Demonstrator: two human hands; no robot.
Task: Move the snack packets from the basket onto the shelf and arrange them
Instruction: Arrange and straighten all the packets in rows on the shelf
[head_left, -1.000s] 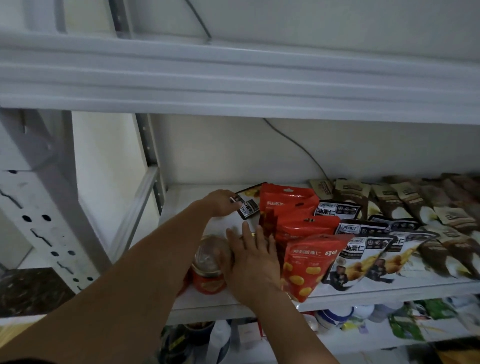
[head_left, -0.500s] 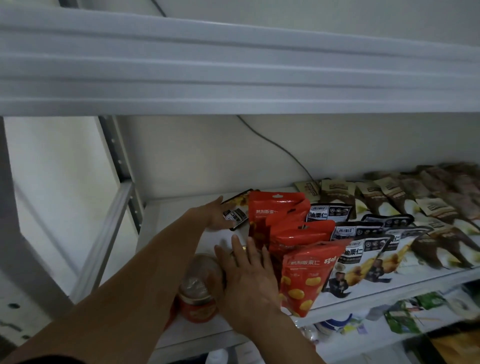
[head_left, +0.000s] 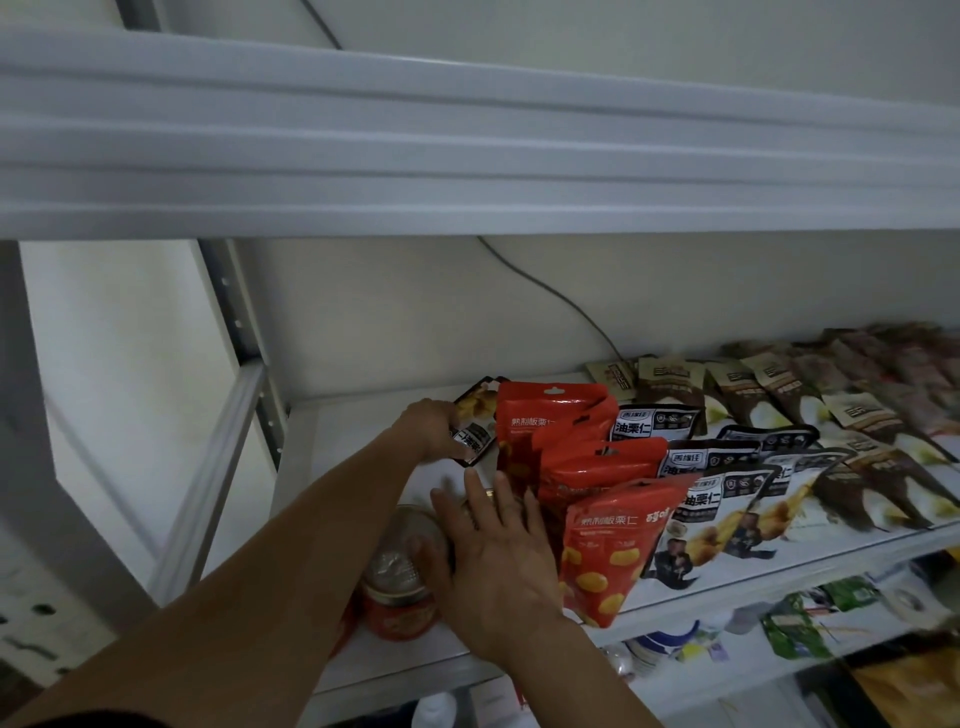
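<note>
My left hand (head_left: 431, 428) reaches to the back of the white shelf (head_left: 332, 457) and grips a black snack packet (head_left: 475, 418) just left of the red row. My right hand (head_left: 493, 556) lies flat with fingers spread against the left side of a row of red snack packets (head_left: 613, 545) that lean one behind another. Rows of black packets (head_left: 717, 499) and brown packets (head_left: 852, 431) fill the shelf to the right. The basket is out of view.
A red can with a clear lid (head_left: 400, 582) stands at the shelf's front edge, touching my right thumb. The upper shelf beam (head_left: 467, 156) hangs low overhead. A grey upright (head_left: 244, 332) bounds the left. Mixed goods (head_left: 800, 618) sit on the shelf below.
The view has shifted right and a little closer. My left hand has tilted the black packet more upright at the back. My right hand stays against the red packets.
</note>
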